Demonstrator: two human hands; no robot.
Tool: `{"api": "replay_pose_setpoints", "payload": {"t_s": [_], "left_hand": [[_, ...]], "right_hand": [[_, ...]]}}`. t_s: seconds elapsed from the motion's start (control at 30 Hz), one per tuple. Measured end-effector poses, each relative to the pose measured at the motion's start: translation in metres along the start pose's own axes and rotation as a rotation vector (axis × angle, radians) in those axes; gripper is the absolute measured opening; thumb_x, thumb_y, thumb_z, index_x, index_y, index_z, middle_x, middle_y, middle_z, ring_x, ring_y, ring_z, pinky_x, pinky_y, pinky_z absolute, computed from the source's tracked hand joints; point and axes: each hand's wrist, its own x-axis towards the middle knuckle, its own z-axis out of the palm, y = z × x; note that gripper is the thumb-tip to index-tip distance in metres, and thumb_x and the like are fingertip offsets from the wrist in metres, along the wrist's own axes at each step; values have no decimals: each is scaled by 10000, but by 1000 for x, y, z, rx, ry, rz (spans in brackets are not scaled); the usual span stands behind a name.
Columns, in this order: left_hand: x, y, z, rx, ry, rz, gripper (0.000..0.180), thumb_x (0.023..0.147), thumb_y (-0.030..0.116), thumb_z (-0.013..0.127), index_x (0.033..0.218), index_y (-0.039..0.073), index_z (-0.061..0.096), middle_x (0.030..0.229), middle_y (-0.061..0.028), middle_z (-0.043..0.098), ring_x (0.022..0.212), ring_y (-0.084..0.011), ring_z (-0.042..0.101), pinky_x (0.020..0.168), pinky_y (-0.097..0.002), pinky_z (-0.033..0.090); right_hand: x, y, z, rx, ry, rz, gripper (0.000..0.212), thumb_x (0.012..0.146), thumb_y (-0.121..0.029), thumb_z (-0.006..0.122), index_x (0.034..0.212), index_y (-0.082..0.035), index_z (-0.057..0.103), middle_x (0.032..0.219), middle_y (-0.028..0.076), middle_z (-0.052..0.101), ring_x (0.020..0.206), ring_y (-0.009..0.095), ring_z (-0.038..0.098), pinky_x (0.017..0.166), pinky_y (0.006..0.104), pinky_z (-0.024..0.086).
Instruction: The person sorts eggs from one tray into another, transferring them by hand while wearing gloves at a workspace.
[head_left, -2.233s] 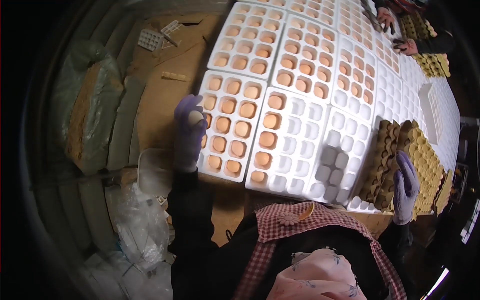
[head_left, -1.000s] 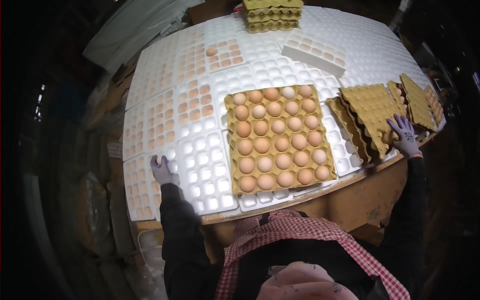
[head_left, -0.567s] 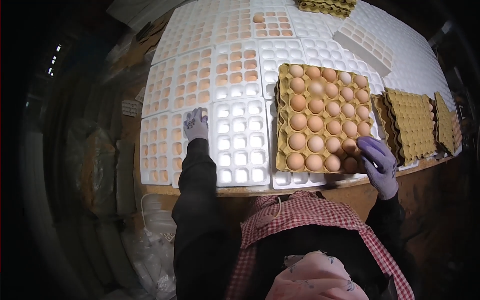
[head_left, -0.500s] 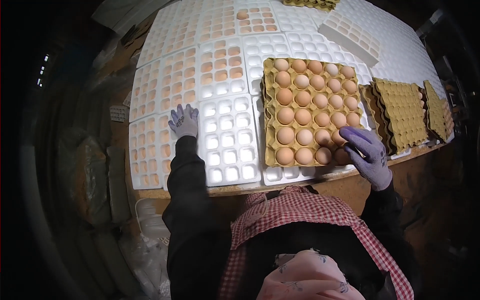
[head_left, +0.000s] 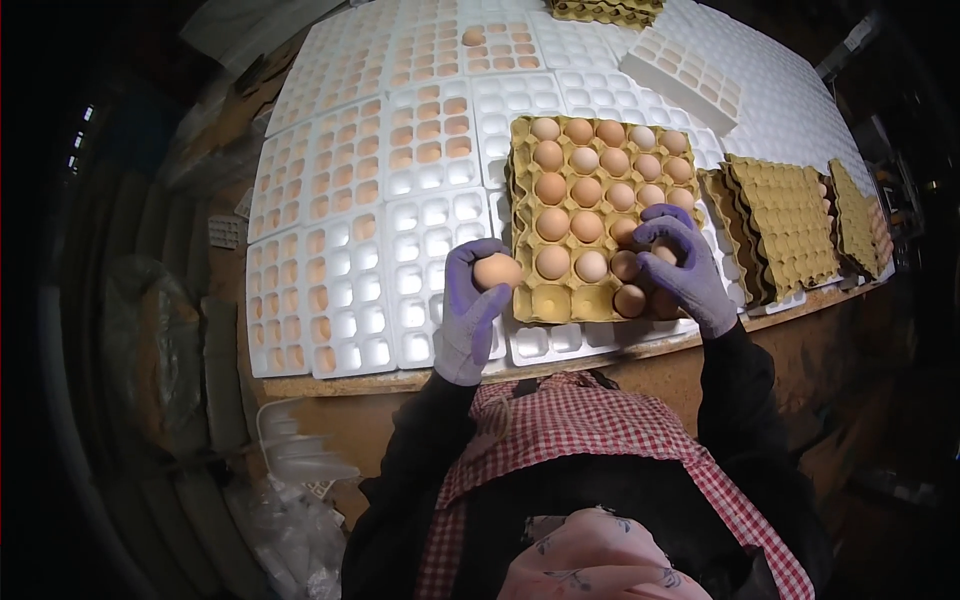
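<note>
Head view shows both gloved hands meeting at a yellow pulp tray (head_left: 568, 303) of eggs, which lies on top of white foam trays on the surface (head_left: 330, 386). The left hand (head_left: 475, 285) pinches one brown egg (head_left: 497, 271) between thumb and fingers, just beside the left edge of the pulp tray. The right hand (head_left: 675, 250) is bent over the lower right part of this tray, with its fingers around another egg (head_left: 665, 253); I cannot tell if it grips this egg firmly.

As for progress, the pulp tray remains mostly full; in its nearest row, the two left cells hold no egg, and the right end is hidden by the right hand. The leftmost near foam tray (head_left: 276, 348) looks filled. The second foam tray (head_left: 357, 369) has eggs in its left column and one in its upper right cell, so most of its cells are left to fill, I judge. The third foam tray (head_left: 435, 222) shows only white cells.

Around them, a loose egg (head_left: 473, 37) sits high upon a farther tray, and a thick foam tray (head_left: 683, 82) lies askew across others. At right, leaning pulp trays (head_left: 785, 225) take up space. What stands in the way is mainly the pulp tray itself, because it covers foam cells beneath.
</note>
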Motion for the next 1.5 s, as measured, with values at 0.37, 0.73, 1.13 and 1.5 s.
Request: {"api": "replay_pose_setpoints", "payload": {"t_s": [0.37, 0.73, 1.13, 1.5], "left_hand": [[52, 1, 14, 1249, -370, 188, 458, 816, 304, 655, 1217, 128, 523, 1224, -108, 496, 1018, -309, 588, 834, -384, 509], [48, -9, 12, 1271, 102, 325, 467, 687, 253, 791, 1113, 169, 618, 1298, -92, 431, 1141, -315, 452, 885, -382, 485], [14, -22, -145, 1268, 617, 55, 392, 847, 239, 601, 1220, 128, 559, 1241, -176, 493, 1080, -338, 534, 890, -439, 444], [124, -48, -179, 1526, 252, -7, 425, 955, 228, 421, 1358, 95, 439, 1382, -128, 462, 1317, -337, 365, 1103, -480, 207]], "right_hand": [[25, 14, -32, 171, -182, 111, 516, 823, -243, 671, 1306, -134, 524, 1284, 52, 513, 1038, 166, 562, 873, 285, 473], [72, -28, 30, -719, -134, -378, 437, 626, -271, 798, 1007, -123, 645, 1247, 135, 473, 1107, 342, 505, 871, 420, 472], [139, -26, 240, -785, -675, -367, 344, 834, -193, 556, 1178, -216, 563, 1064, 147, 538, 925, 325, 590, 773, 422, 505], [161, 19, 249, -657, -431, -375, 391, 884, -215, 531, 1256, -99, 509, 1219, 144, 532, 1156, 352, 469, 999, 412, 378]]}}
